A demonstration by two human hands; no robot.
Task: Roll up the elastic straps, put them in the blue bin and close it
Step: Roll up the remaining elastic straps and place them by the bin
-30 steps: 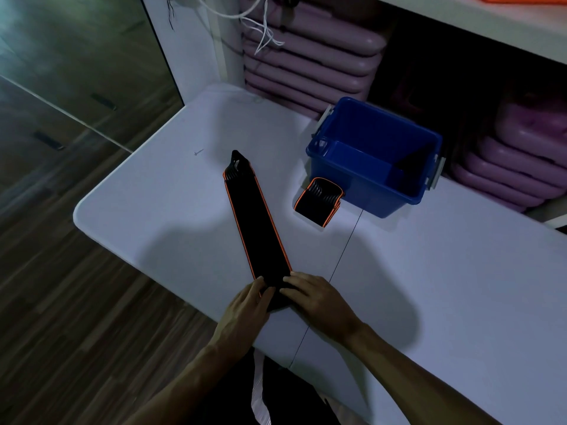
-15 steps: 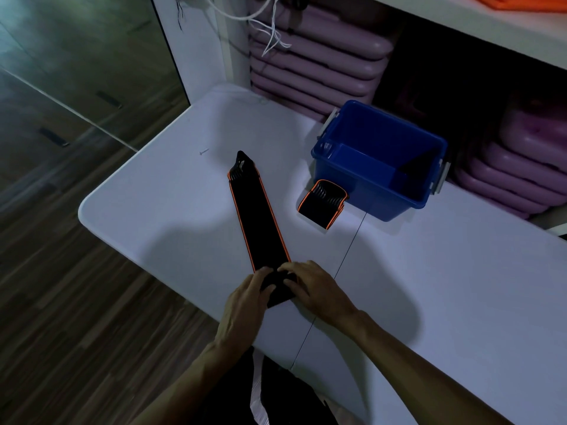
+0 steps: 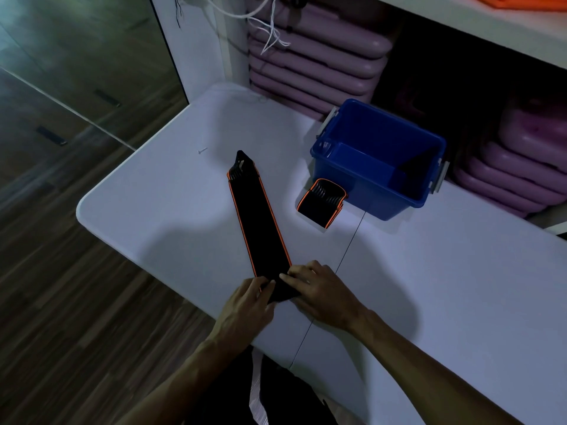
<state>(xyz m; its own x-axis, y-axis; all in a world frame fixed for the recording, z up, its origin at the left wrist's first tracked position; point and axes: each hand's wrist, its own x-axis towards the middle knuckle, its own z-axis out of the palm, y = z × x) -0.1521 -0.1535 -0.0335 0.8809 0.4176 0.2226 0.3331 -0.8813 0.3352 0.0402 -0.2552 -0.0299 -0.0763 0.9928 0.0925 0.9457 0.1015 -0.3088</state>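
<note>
A long black elastic strap (image 3: 257, 222) with orange edges lies flat on the white table (image 3: 159, 210), running away from me. Its near end is curled into a small roll under my fingers. My left hand (image 3: 248, 305) and my right hand (image 3: 319, 289) both grip that rolled end from either side. A second strap (image 3: 322, 203), black with orange trim and folded short, lies against the front of the open blue bin (image 3: 368, 207). I see nothing inside the bin, and no lid is in view.
Stacks of purple step platforms (image 3: 313, 65) stand behind the table and to the right (image 3: 515, 179). A small screw (image 3: 202, 150) lies on the table's far left. White cords (image 3: 267, 29) hang at the back. The wooden floor (image 3: 76, 302) is to the left.
My hands have rolled the strap's near end up and moved forward along it, so the flat part is shorter. The camera view shifted slightly.
</note>
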